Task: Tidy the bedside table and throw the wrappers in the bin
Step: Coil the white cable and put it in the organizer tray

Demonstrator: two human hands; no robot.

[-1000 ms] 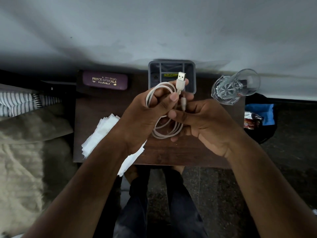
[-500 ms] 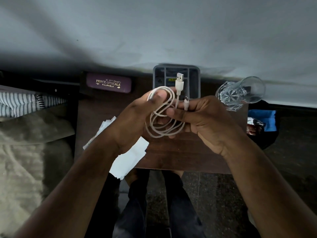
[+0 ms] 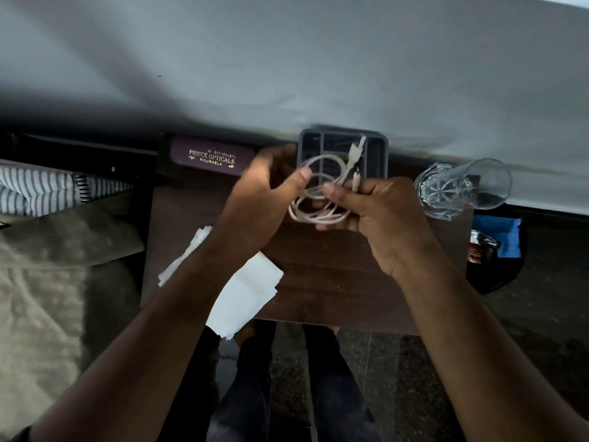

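Moved: left hand [image 3: 261,189] has shifted leftward, drawing the cable's loop wider.
Cable [image 3: 318,199]: white coil held above the bedside table [image 3: 334,282], before the grey organizer [image 3: 381,154].
Fingers: both hands pinch it; right hand [image 3: 379,215] curled round both plugs.

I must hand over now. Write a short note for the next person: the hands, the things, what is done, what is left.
Left hand and right hand both grip the coiled white cable above the table, before the grey organizer.
Done: cable coiled; wrappers seem already in the bin.
Left: stow cable; tidy tissues, glasses case, glass.
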